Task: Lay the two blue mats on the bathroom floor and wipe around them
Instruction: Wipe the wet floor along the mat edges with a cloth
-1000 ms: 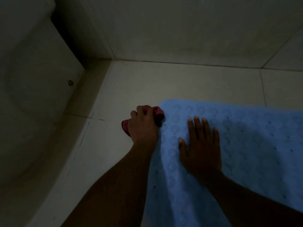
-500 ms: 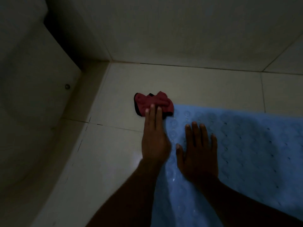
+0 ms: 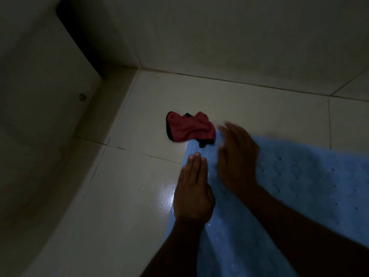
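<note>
Room: dim bathroom corner, pale tiled floor (image 3: 249, 108) meeting a plain wall (image 3: 219, 37).
Mat: one blue mat (image 3: 289, 186) lies flat on the floor, studded and perforated, running off frame toward the person. Second mat not in view.
Left hand: the left hand (image 3: 192, 194) is flat on the mat's left edge, fingers straight and pressed together, its outer side over bare tile. Judgement: pinning or smoothing that edge so it seats.
Right hand: the right hand (image 3: 237, 156) is over the mat's far-left corner and motion-blurred. Fingers look loosely spread, holding nothing. Can't tell if it touches the mat.
Cloth: red cloth (image 3: 189, 127) with black trim sits crumpled at the mat's far-left corner, one dark edge overlapping the mat. Neither hand is on it. Judgement: parked within reach while both hands settle the mat, so wiping is on hold.
Floor detail: wet sheen (image 3: 169, 198) on the tile just left of the mat, beside the left hand. Grout lines run left of the mat and beyond it.
Surroundings: white fixture (image 3: 50, 116) well left of the mat, with a small round cap (image 3: 82, 96) low on its side. Too dark to identify.
</note>
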